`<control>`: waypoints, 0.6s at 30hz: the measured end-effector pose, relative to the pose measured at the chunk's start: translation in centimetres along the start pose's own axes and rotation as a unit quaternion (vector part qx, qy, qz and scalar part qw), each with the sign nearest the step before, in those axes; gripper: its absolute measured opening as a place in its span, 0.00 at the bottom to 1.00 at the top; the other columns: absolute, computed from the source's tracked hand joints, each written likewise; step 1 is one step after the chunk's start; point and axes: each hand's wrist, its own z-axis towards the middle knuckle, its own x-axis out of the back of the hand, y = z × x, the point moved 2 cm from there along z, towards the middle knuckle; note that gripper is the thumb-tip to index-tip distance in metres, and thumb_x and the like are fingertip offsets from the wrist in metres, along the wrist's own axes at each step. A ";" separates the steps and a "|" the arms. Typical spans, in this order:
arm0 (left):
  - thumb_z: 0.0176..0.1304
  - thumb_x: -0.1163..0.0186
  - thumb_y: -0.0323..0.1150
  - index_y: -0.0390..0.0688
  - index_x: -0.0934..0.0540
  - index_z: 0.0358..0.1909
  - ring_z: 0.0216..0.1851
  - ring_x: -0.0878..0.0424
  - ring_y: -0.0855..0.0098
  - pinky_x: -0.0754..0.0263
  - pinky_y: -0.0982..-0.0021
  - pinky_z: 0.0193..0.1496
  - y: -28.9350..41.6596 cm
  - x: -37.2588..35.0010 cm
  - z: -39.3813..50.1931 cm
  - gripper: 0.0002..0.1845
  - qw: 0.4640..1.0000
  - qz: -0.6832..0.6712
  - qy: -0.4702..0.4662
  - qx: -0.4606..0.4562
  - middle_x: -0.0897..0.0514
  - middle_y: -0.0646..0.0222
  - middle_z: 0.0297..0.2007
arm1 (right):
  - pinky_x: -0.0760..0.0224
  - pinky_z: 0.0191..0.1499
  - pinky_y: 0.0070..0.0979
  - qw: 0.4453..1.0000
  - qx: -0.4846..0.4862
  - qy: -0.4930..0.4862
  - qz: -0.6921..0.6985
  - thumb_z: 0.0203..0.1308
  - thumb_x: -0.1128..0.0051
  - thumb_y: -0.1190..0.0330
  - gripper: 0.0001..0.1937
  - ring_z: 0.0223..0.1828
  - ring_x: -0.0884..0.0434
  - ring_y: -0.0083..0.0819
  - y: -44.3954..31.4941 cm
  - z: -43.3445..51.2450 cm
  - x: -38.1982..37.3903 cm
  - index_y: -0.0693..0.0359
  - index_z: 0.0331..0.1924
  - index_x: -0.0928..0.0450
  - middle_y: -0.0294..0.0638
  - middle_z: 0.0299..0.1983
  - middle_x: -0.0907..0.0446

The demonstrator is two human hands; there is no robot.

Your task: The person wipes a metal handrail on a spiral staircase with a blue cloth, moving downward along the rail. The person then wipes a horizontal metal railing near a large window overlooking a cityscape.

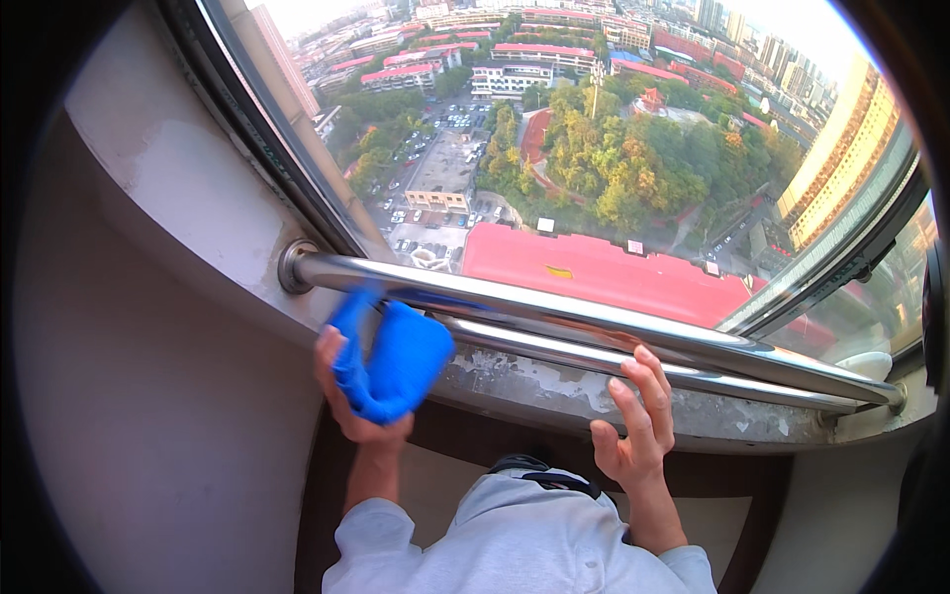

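Note:
A folded blue cloth (408,360) is held in my left hand (356,401), close to the left end of a polished metal handrail (519,297). The hand and the cloth's left side are blurred, and part of the cloth lies in front of the rail; whether it touches cannot be told. My right hand (642,431) is raised, fingers apart and slightly bent, with nothing in it. Its fingertips are near the rail, farther right; contact is unclear. A second metal rail (542,343) runs below the upper one.
Behind the rails is a large window (594,171) overlooking buildings and trees far below. Its sill (512,379) has peeling paint. A round flange (297,266) joins the upper rail to the left wall (185,334). A white rounded object (865,365) sits by the rails' right end.

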 end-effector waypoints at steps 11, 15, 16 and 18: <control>0.58 0.23 0.59 0.48 0.25 0.76 0.67 0.19 0.44 0.25 0.41 0.70 -11.3 -3.4 8.8 0.47 0.892 0.047 -0.389 -0.227 0.18 0.54 0.67 | 0.61 0.87 0.61 0.953 -0.083 -0.148 -0.253 0.80 0.43 0.39 0.33 0.82 0.30 0.58 3.3 2.4 0.2 0.57 0.70 0.16 0.54 0.76 0.25; 0.54 0.21 0.59 0.45 0.25 0.75 0.60 0.16 0.44 0.22 0.41 0.64 -11.6 -3.7 9.6 0.50 0.887 0.029 -0.397 -0.235 0.16 0.54 0.62 | 0.76 0.87 0.63 0.920 -0.127 -0.109 -0.355 0.83 0.56 0.32 0.36 0.86 0.39 0.56 4.9 1.2 2.2 0.51 0.73 0.17 0.53 0.79 0.28; 0.54 0.21 0.59 0.44 0.25 0.75 0.60 0.16 0.43 0.22 0.41 0.63 -11.2 -4.0 9.6 0.50 0.887 0.028 -0.398 -0.234 0.16 0.54 0.62 | 0.76 0.87 0.63 0.916 -0.133 -0.106 -0.364 0.83 0.57 0.32 0.36 0.86 0.39 0.56 5.2 1.0 2.7 0.50 0.74 0.18 0.53 0.79 0.28; 0.59 0.24 0.61 0.41 0.24 0.73 0.57 0.16 0.44 0.21 0.41 0.62 -9.9 -4.7 9.6 0.47 0.891 0.010 -0.381 -0.246 0.16 0.52 0.60 | 0.77 0.87 0.61 0.910 -0.123 -0.112 -0.380 0.82 0.61 0.29 0.37 0.86 0.39 0.53 5.8 0.6 2.9 0.45 0.77 0.21 0.51 0.79 0.28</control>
